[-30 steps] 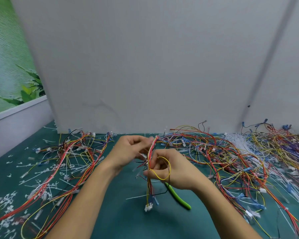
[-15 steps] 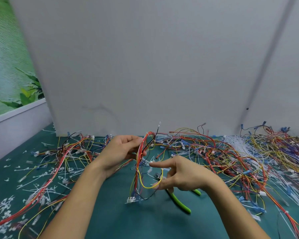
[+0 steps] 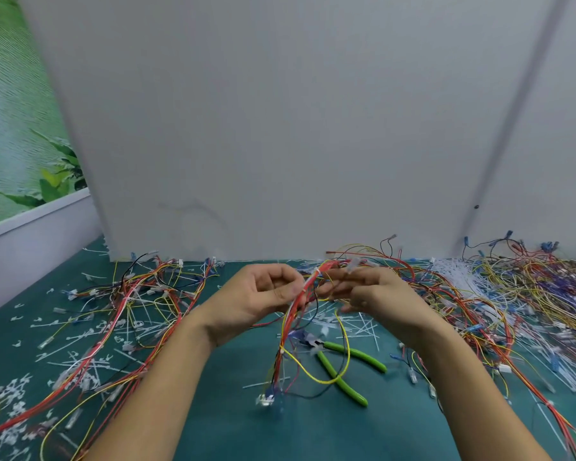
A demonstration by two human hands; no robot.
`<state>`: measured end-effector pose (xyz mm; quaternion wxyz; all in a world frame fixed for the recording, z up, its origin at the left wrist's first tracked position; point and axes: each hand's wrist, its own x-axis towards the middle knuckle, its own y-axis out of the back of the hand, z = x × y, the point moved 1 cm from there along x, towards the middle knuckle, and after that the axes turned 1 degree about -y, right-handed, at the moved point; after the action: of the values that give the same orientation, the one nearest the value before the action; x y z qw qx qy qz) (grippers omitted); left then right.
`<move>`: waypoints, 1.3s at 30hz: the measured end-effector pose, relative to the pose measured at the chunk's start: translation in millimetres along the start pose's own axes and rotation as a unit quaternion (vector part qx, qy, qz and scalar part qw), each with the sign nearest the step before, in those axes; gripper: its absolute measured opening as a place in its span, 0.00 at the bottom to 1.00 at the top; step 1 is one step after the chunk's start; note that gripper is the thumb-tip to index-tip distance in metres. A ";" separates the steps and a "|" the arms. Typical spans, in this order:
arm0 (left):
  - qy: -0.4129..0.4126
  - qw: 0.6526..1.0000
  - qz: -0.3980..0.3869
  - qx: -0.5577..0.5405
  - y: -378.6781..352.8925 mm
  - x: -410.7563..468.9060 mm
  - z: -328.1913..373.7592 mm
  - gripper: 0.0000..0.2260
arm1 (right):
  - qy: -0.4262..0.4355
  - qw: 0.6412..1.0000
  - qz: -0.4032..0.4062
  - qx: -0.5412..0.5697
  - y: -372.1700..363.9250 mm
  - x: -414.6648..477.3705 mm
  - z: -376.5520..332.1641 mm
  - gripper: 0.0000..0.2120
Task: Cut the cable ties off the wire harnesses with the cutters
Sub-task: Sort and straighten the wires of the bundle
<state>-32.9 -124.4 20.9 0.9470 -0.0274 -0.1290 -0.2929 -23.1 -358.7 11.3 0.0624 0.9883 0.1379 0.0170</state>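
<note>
Pinching the harness (image 3: 288, 322) near its top, left hand (image 3: 260, 297) let it hang, likely to expose remaining ties. Right hand (image 3: 376, 294) was loose-fingered at the wires, gripping nothing; cutters (image 3: 363, 359) lay on the bench (image 3: 230, 427) underneath

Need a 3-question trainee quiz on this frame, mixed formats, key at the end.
1. True or false: the green-handled cutters lie on the teal mat, in neither hand.
2. The left hand has its grip on: A) the cutters B) the red-and-yellow wire harness C) nothing.
3. Fill in: the cable tie round the harness above the left thumb is ___.
Key: 1 true; 2 B; 3 white.
</note>
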 end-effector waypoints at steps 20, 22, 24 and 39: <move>0.033 0.995 0.065 0.063 -23.0 8.3 -4.6 0.14 | 0.082 0.967 -0.098 0.219 -11.8 -12.4 -20.7 0.13; 0.017 0.993 0.100 0.061 -21.3 10.2 -5.5 0.15 | 0.084 0.974 -0.109 0.178 -14.8 -13.2 -19.6 0.11; -0.007 0.991 0.125 0.044 -21.2 12.2 -4.9 0.16 | 0.089 0.983 -0.109 0.121 -18.7 -14.0 -18.5 0.12; -0.098 0.981 0.164 0.025 -15.6 16.3 -8.3 0.08 | 0.081 0.994 -0.063 -0.044 -28.4 -19.7 -22.9 0.10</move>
<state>-26.8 -147.3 16.7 0.9652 -0.0531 -0.2225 -0.1267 -50.8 -334.4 30.1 0.0957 0.9694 0.2031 0.0989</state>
